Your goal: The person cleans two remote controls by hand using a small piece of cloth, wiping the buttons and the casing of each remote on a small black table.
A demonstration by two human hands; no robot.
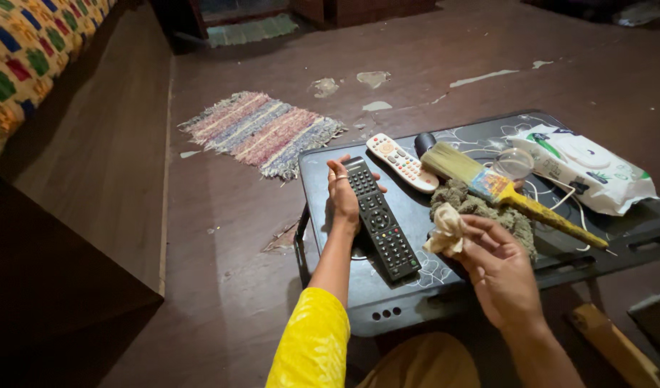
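Left hand (342, 195) grasps one black remote (381, 218), fingers partly hidden; right hand (496, 267) pinches one crumpled tissue (447, 231). White remote (402, 162): one.

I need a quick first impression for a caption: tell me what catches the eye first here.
The long black remote control stands out, held by the left hand over the small dark tray table. Beside it, the right hand pinches a crumpled pale cloth wad. Behind lie a wide yellow-handled paintbrush and a white remote control.
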